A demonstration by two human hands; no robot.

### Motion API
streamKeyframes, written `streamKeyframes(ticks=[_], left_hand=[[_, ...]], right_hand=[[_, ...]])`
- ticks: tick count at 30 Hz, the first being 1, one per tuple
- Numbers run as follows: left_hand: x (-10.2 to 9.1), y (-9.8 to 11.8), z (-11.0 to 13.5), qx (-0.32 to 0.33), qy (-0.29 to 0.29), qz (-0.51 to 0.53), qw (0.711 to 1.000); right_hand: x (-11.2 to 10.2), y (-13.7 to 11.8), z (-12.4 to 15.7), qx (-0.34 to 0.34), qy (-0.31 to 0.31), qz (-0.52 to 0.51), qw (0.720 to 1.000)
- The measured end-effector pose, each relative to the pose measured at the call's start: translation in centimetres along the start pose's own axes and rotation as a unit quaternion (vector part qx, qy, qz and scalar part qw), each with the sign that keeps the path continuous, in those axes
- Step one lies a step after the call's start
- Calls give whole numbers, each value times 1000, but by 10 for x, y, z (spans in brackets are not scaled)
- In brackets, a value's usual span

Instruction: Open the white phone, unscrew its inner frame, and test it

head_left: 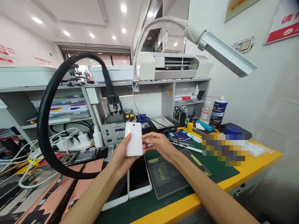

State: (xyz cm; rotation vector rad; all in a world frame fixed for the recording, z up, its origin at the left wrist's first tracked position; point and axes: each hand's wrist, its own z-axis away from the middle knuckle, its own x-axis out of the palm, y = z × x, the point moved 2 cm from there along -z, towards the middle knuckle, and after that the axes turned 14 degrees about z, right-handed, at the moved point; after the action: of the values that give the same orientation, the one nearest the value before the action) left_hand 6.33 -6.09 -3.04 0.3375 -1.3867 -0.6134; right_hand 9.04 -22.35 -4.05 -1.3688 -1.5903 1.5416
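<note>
My left hand (126, 152) is closed around a small white phone (133, 140), thumb on its left side and fingers under it. The phone is upright, its plain white back with a dark camera spot facing me. Beside the phone's right edge is my right hand (160, 143), fingers stretched out and slightly apart. Its fingertips are at that edge; whether they press on it I cannot tell. Below lie a white-framed tablet (139, 175) with a dark screen and another white-edged tablet (118, 186), partly hidden by my left forearm.
A dark perforated work mat (161, 174) lies on the green mat (224, 169). Pink and dark tablet panels (49, 194) fill the left side. A thick black hose (43, 124) arches there, near a soldering station (114, 132). A blue spray can (218, 112) stands right.
</note>
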Motion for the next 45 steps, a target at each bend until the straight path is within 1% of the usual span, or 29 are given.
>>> streamKeyframes(ticks=[2, 3, 5, 6, 7, 8, 10, 11, 13, 17, 20, 23, 25, 27, 30, 34, 36, 40, 45], left_hand=[[-3, 22, 0, 47, 0, -3, 999], [-4, 33, 1, 67, -3, -5, 998], [-8, 50, 2, 96, -7, -12, 995], [-10, 56, 3, 105, -7, -17, 994], [-12, 61, 3, 113, -7, -22, 993], [-13, 64, 4, 118, -7, -27, 993], [-15, 69, 5, 125, -13, -31, 992], [-16, 71, 5, 126, -17, -30, 991], [-16, 74, 7, 126, -22, -25, 992], [-16, 78, 11, 121, -13, -12, 993], [-14, 77, 13, 108, -6, -6, 994], [-13, 73, 15, 108, 9, -12, 994], [-14, 69, 14, 105, 17, -18, 994], [-14, 65, 13, 93, 13, -22, 995], [-15, 61, 11, 84, 8, -25, 996], [-16, 60, 11, 92, 20, -25, 995], [-16, 61, 11, 98, 21, -24, 995], [-17, 62, 11, 106, 27, -23, 994], [-19, 61, 10, 112, 18, -20, 993]], right_hand=[[3, -6, 5, -18, -24, 60, 998], [6, -10, 8, -26, -49, 92, 994], [16, -16, 17, -38, -102, 159, 981], [22, -18, 22, -44, -127, 204, 970], [29, -20, 27, -63, -157, 298, 940], [35, -22, 31, -75, -178, 369, 909], [45, -23, 37, -84, -208, 459, 860], [50, -22, 39, -86, -215, 481, 845], [57, -21, 40, -87, -221, 503, 831], [65, -13, 39, -89, -205, 512, 830], [69, -10, 41, -96, -187, 516, 830], [73, -8, 47, -124, -174, 518, 828], [76, -7, 52, -147, -152, 523, 826], [80, -5, 57, -160, -130, 537, 818], [85, -1, 64, -159, -101, 564, 804], [85, 1, 72, -169, -109, 581, 789], [80, 0, 74, -168, -117, 570, 796], [70, -2, 74, -147, -123, 529, 826], [69, -2, 75, -128, -119, 514, 840]])
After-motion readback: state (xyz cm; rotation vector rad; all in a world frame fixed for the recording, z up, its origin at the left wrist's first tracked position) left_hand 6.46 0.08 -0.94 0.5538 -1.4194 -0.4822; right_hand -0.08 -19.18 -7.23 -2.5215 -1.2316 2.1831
